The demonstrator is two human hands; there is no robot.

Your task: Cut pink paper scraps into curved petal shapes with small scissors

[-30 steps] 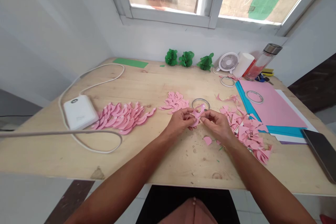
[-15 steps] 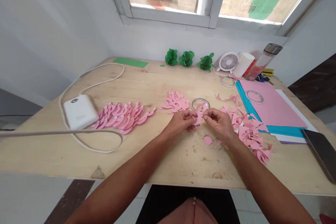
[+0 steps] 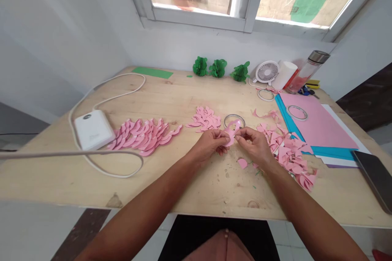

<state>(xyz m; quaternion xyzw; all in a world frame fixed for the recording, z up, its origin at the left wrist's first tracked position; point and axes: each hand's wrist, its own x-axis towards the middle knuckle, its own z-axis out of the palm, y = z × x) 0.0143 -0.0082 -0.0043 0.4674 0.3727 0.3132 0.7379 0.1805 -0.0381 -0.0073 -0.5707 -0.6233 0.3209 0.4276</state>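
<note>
Fingers of the left hand (image 3: 214, 142) and right hand (image 3: 250, 142) pinch a curvy pink paper cutout (image 3: 230, 135) above the pale wooden surface (image 3: 211, 183).

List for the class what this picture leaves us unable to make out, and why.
- Lower edge of the curled pink piece: head view, partly hidden by the fingers of the left hand and right hand.
- Far end of the thick cable: head view, cut off by the left edge.
- Phone's outer corner: head view, cut off by the right edge.
- Print on the window paper: head view, too small and blurred.
</note>
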